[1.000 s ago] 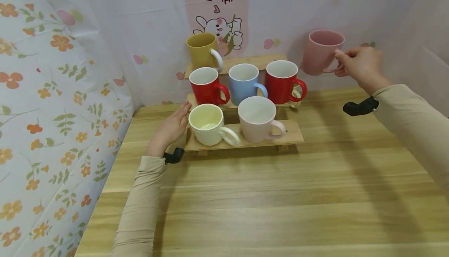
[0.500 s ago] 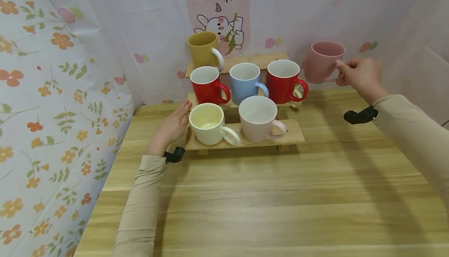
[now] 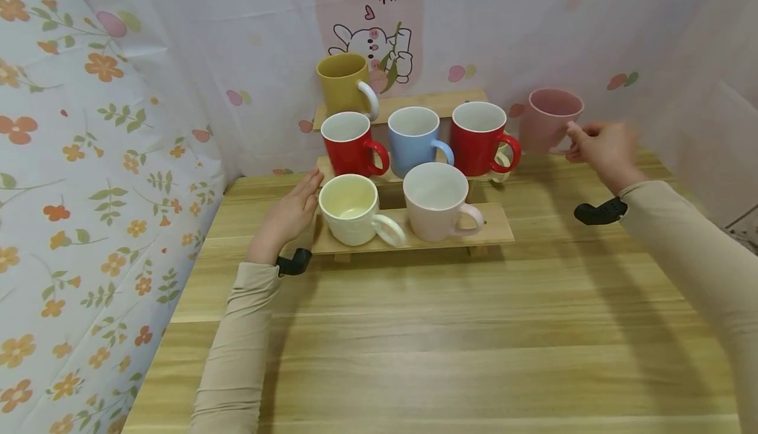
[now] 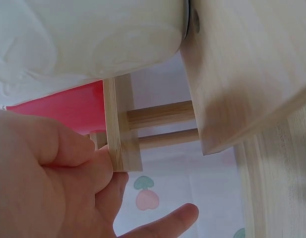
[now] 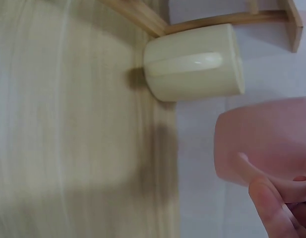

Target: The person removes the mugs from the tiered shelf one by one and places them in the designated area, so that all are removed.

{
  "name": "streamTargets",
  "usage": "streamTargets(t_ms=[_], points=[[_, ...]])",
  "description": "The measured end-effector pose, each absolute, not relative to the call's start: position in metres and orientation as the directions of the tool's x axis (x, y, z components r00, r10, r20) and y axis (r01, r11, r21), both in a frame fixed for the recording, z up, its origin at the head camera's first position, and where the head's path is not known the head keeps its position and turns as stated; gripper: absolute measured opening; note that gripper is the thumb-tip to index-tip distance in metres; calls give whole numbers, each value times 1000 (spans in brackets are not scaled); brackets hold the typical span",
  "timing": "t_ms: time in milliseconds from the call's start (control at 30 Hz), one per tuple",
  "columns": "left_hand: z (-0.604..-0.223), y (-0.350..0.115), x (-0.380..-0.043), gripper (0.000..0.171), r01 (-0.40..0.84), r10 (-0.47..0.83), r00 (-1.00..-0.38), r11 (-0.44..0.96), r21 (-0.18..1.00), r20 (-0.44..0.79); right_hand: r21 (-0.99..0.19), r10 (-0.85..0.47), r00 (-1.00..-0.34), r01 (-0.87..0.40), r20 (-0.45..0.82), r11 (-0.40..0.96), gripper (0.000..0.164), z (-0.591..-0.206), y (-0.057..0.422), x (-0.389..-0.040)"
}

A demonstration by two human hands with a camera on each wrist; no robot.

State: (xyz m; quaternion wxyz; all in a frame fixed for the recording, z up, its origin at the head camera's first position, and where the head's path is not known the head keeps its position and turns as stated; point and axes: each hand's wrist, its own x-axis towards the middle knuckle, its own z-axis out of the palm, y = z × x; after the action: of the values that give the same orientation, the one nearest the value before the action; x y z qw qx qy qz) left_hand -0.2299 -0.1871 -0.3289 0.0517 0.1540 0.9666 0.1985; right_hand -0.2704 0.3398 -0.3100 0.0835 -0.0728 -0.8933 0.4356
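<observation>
- While six mugs (image 3: pixel 408 156) stand on the rack (image 3: pixel 500 225), the rose mug (image 3: pixel 543 133) hangs beside it, seemingly not yet placed.
- Right hand (image 3: pixel 606 151): fingers pinch its handle (image 5: pixel 249 171).
- Left hand (image 3: pixel 287 217): fingers, nearly straight, touch the rack.

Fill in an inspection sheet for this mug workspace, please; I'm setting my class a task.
Surface: wood-grain table; a three-tier wooden rack stands on it.
Job's things: dusty-pink mug held above the table; mustard mug on the top tier; two red mugs and a blue mug on the middle; pale yellow mug and pale pink mug on the bottom; cream mug beside the rack.
Clutter: nothing seen.
Hands: right hand pinches the dusty-pink mug's handle; left hand touches the rack's left end.
Cables: nothing seen.
Surroundings: floral cloth left, printed cloth behind.
</observation>
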Motion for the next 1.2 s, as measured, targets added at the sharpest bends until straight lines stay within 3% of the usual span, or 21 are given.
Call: streamTargets(t_ms=[400,1200], points=[[-327,-191,-228,51,280,324,-945,876,394,-49,-777,223,-973,90,66,623,65,-339,332,-271],[-329,-190,-229,52,297,334,-942,879,373,-37,-723,240,-968,111,78,682,66,-361,327,-278]])
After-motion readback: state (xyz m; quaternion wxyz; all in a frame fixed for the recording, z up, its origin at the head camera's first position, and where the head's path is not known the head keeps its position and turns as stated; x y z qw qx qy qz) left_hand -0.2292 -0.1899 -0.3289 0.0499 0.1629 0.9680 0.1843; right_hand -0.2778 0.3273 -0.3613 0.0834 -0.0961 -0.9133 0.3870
